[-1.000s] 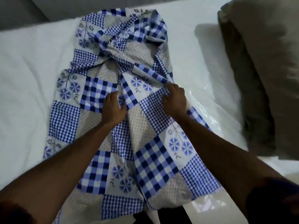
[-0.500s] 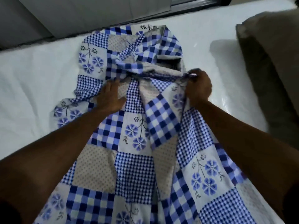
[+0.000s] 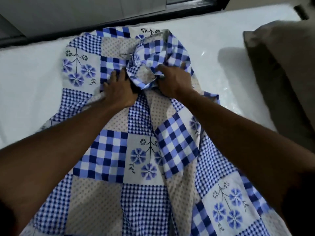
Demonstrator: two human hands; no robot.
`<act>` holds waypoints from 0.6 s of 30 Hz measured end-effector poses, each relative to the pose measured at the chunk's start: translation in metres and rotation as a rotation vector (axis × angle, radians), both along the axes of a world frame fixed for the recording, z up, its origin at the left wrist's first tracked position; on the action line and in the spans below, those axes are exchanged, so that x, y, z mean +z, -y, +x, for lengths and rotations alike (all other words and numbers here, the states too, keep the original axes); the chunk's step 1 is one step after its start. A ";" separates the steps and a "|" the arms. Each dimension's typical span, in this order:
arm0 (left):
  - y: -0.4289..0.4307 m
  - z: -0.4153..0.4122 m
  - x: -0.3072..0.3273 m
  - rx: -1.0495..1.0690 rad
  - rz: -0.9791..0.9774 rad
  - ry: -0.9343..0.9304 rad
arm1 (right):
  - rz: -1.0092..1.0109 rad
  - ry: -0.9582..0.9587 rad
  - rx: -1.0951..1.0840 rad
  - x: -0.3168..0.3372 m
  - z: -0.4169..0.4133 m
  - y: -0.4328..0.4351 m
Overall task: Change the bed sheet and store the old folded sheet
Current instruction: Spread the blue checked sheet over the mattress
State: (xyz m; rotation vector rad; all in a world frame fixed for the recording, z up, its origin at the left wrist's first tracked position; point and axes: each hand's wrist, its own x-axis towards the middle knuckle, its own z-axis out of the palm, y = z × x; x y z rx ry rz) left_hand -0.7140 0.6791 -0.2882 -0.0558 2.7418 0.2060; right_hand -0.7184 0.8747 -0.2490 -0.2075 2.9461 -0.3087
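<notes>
patchwork sheet (image 3: 141,150) laid on white mattress (image 3: 30,86), long axis running away from person; far end bunched into wad (image 3: 153,53), reached by both hands alike; right hand (image 3: 172,80) curled into wad, fabric gripped; left hand (image 3: 119,92) pressed flat just beside it, fingers spread; blue checks, flowers, dotted beige seen; sheet rumpled, not yet folded; pillow (image 3: 281,65) at right

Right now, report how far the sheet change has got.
Done: the mattress lies bare. In hand: the left hand presses the checked sheet flat while the right hand grips its bunched far end. To do: the sheet is unfolded and unstored; no other sheet shows.
</notes>
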 end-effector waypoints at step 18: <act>0.136 -0.043 -0.030 0.147 -0.062 0.123 | -0.155 -0.111 -0.787 -0.009 0.016 -0.146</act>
